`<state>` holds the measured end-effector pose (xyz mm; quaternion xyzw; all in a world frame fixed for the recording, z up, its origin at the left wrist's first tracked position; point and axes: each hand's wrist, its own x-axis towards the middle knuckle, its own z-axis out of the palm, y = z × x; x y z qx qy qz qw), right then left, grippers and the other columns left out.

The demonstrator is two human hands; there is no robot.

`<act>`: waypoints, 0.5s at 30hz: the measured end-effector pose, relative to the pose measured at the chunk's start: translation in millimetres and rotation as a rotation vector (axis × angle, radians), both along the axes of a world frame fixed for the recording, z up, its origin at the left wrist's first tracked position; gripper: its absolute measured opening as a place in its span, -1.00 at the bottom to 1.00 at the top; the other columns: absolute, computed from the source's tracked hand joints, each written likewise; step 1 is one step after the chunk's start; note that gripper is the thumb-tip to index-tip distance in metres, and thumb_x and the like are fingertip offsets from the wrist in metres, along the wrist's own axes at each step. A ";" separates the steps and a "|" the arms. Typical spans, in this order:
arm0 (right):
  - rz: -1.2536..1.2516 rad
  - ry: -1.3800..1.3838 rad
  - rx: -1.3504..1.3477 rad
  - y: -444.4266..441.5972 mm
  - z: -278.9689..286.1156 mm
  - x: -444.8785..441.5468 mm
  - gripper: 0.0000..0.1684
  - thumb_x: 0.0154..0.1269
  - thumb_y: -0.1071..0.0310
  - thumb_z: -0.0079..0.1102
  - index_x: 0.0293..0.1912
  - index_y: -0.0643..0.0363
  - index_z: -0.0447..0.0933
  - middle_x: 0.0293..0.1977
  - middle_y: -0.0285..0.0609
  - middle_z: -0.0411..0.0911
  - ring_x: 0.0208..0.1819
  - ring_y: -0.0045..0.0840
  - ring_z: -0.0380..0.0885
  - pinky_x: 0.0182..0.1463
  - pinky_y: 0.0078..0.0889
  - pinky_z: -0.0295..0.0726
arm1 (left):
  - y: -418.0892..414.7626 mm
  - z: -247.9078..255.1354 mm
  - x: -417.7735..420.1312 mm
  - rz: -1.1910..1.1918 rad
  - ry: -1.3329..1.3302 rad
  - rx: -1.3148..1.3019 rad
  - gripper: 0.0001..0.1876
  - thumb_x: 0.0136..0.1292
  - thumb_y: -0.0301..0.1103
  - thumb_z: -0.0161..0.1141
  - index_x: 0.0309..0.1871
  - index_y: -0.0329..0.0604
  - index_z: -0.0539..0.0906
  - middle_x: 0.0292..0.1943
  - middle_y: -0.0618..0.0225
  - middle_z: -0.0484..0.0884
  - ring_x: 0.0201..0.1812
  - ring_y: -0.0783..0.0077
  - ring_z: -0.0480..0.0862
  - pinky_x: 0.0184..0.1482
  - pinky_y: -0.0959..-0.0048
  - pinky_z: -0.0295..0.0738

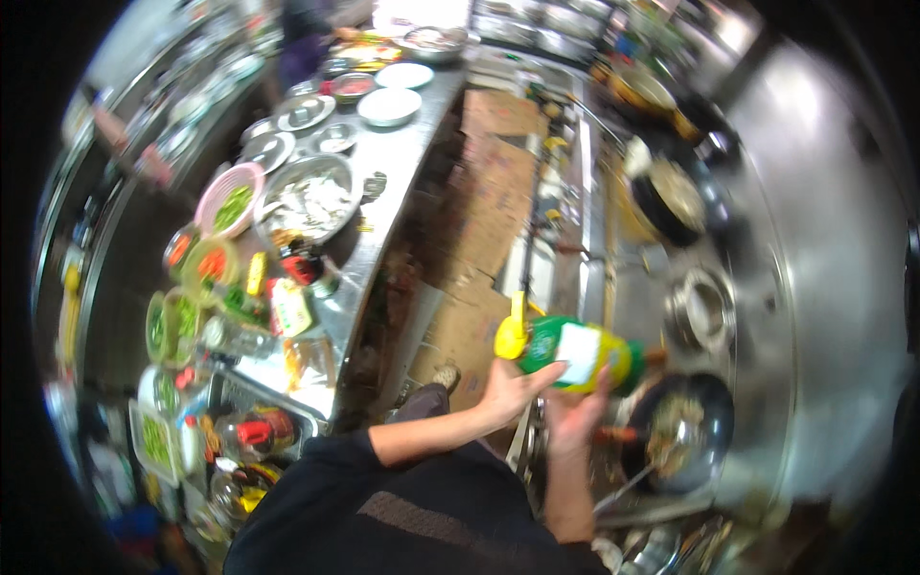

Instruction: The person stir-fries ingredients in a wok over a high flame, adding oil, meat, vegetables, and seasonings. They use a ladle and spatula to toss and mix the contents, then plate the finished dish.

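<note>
A green and yellow bottle with a yellow top and a white label lies nearly sideways between my hands. My left hand grips its neck end by the yellow cap. Under the body of the bottle, my right hand holds it with the fingers spread along its side. Just right of my right hand sits a dark wok with food and a metal ladle in it.
A steel counter on the left bears a large metal bowl, a pink basket, white plates and seasoning bottles. Flattened cardboard covers the floor. Along the stove stand a second wok and a metal pot.
</note>
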<state>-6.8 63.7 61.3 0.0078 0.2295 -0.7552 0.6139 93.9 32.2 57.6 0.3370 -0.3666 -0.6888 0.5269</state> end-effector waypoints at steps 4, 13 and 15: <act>-0.867 0.748 -0.006 66.0 95.0 -130.4 -0.48 0.12 0.36 0.23 0.11 0.15 0.37 -0.01 -0.23 0.49 0.01 -0.42 0.47 0.11 -0.31 0.44 | 38.5 21.4 -29.6 -0.962 -0.208 0.127 -0.53 0.16 -0.29 0.28 -0.03 -0.58 0.50 -0.28 0.17 0.66 -0.28 0.51 0.64 -0.22 0.55 0.56; -0.919 1.667 0.785 179.0 23.1 -211.8 -0.47 -0.03 0.27 0.41 -0.07 0.30 0.48 -0.20 -0.13 0.60 -0.20 -0.47 0.58 -0.04 -0.41 0.51 | 14.3 39.6 -200.3 -0.893 -0.029 -0.529 -0.72 0.36 -0.31 -0.01 -0.13 -0.40 0.55 -0.28 0.21 0.60 -0.21 0.49 0.57 -0.13 0.53 0.45; -0.847 1.665 0.730 176.4 43.2 -203.5 -0.48 -0.08 0.42 0.37 -0.05 0.27 0.46 -0.20 -0.16 0.61 -0.15 -0.50 0.58 -0.03 -0.43 0.52 | 23.7 57.5 -255.2 -0.865 0.071 -0.837 -0.62 0.41 -0.24 -0.15 -0.03 -0.44 0.49 -0.05 0.08 0.54 -0.01 0.27 0.50 0.08 0.39 0.35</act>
